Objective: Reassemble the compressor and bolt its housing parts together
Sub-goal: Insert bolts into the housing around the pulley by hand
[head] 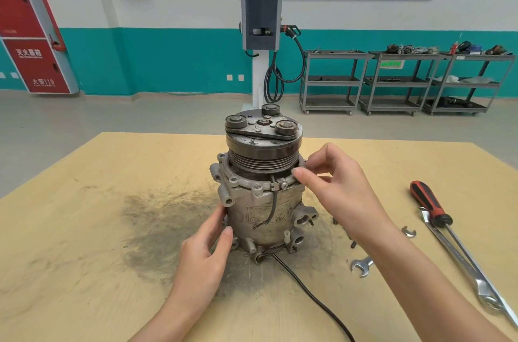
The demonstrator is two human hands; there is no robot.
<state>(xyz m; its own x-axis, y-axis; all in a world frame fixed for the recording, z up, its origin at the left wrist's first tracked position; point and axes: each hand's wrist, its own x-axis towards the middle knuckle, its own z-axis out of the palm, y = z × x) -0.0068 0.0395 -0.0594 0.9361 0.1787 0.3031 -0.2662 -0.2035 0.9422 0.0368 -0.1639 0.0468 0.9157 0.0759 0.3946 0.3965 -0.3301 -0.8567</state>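
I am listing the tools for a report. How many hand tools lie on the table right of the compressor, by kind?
Screwdriver: 1
Long wrench: 1
Small open-end wrench: 1, if the two heads beside the forearm are one tool; its middle is hidden
Total: 3

Compressor (263, 195) upright on the wooden table (84, 229)
Your left hand (206, 252) rests against its lower body; your right hand (336, 181) pinches at the flange rim below the pulley (263, 156); screwdriver (431, 207) lies right
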